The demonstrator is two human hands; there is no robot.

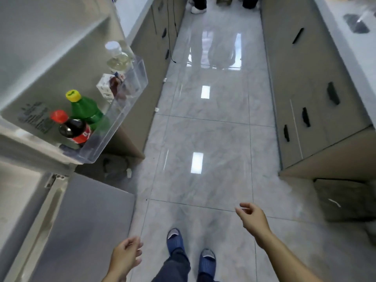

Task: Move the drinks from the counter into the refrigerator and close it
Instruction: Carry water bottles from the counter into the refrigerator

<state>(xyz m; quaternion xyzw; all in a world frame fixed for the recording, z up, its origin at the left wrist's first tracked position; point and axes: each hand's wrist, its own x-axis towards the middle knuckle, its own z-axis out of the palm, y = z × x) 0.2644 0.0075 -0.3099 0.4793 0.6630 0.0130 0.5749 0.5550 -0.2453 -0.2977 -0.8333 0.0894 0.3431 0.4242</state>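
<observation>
The refrigerator's upper door (40,64) stands open at the left, its clear door shelf (124,110) facing me. In the shelf stand a dark cola bottle with a red cap (73,129), a green bottle with a yellow cap (86,110), a white carton (106,88) and a clear bottle with a white cap (118,58). My left hand (126,257) hangs low near the lower grey door (81,224), fingers loosely curled, holding nothing. My right hand (253,217) is out over the floor, relaxed and empty.
Grey cabinets with black handles (305,117) line the right side under a counter with a sink (356,23). More cabinets (160,33) run along the left. Another person's feet (198,7) stand at the far end of the glossy tiled aisle. A dark bag (343,200) sits at lower right.
</observation>
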